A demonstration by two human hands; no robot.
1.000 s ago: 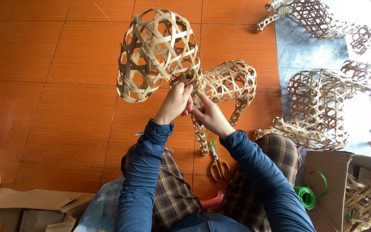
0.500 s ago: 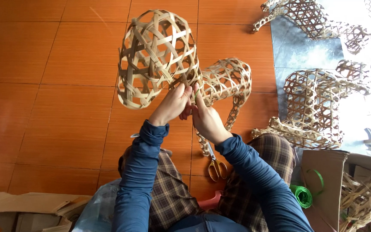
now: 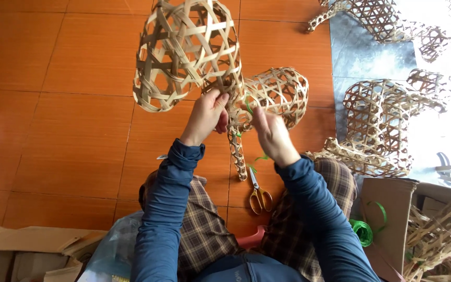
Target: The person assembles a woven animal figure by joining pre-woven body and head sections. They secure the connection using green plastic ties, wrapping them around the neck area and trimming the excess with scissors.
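Bamboo figure (image 3: 194,52): open-weave, two joined parts, held up over the knees. Left hand (image 3: 207,115) closed on the weave at the joint; right hand (image 3: 270,130) pinches green tie (image 3: 248,107) there. Judged best: steady the joint, keep the tie taut. Scissors (image 3: 258,192) on the floor below; finished figures (image 3: 382,125) beyond, right.

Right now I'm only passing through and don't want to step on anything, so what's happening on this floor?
A person seated over an orange tiled floor is working on an open-weave bamboo figure. The left hand grips the base of its rounded woven part; the right hand pinches a green tie at the joint with the second woven part. Yellow-handled scissors lie between the knees. Similar woven figures stand to the right, beside a roll of green ribbon.
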